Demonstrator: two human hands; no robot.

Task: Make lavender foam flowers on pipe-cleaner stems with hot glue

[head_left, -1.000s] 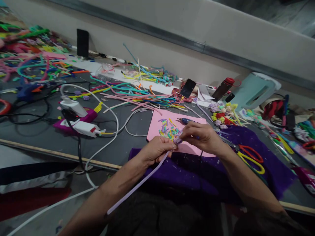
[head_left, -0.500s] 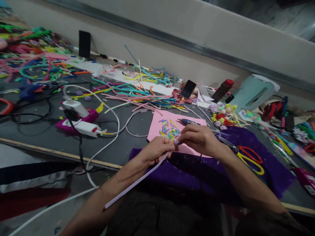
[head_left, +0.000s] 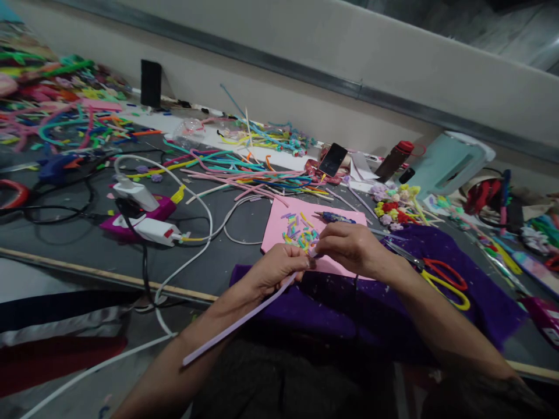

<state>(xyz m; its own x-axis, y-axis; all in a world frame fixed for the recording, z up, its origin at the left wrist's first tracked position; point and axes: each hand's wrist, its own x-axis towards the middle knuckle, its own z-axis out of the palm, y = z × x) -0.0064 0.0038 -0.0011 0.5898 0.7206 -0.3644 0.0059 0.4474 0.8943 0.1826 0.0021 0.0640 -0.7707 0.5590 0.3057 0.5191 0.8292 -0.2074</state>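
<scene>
Both hands met over the purple cloth (head_left: 332,308): the left hand (head_left: 273,270) pinched the pale lilac strip (head_left: 238,323), its long tail trailing back past the wrist, seemingly to keep it clear. The right hand (head_left: 349,247) gripped the strip's near end fingertip to fingertip, apparently steadying it, just before the pink sheet (head_left: 288,224), with scissors (head_left: 441,279) lying right of it.

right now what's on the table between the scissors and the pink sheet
In the head view, purple cloth lies between scissors and pink sheet, with the right hand over it.
</scene>
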